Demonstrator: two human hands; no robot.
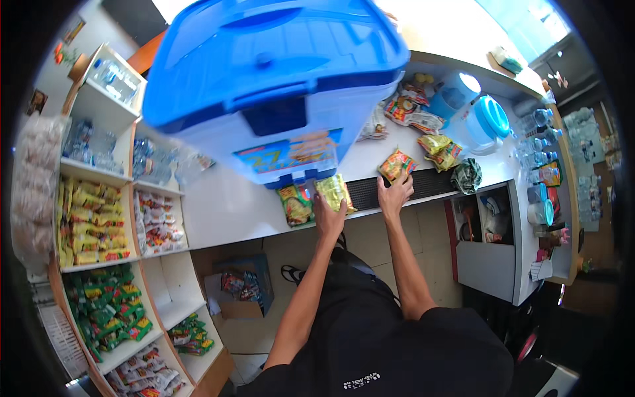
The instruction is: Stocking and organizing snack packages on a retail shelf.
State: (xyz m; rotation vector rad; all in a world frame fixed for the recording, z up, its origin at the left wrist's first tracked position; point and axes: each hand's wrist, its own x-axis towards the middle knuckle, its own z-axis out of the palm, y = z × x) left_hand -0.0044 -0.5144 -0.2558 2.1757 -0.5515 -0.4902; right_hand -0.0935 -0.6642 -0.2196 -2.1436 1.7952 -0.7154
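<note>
At the front of the white counter (223, 213), my left hand (328, 216) grips the lower end of a yellow instant-noodle packet (332, 190). A green-and-yellow noodle packet (296, 204) lies just left of that hand, partly under the front of a large plastic container. My right hand (395, 193) has its fingers on the near edge of an orange-and-green noodle packet (397, 164), beside a black ribbed mat (364, 193). Beyond it to the right lie more yellow noodle packets (439, 149) and a crumpled dark green bag (466, 175).
The blue-lidded plastic container (283, 59) looms over the counter and hides much behind it. Shelves (136, 218) on the left hold noodle packets and water bottles. Blue-lidded jugs (486, 124) stand right. A cardboard box (243, 308) sits on the tiled floor.
</note>
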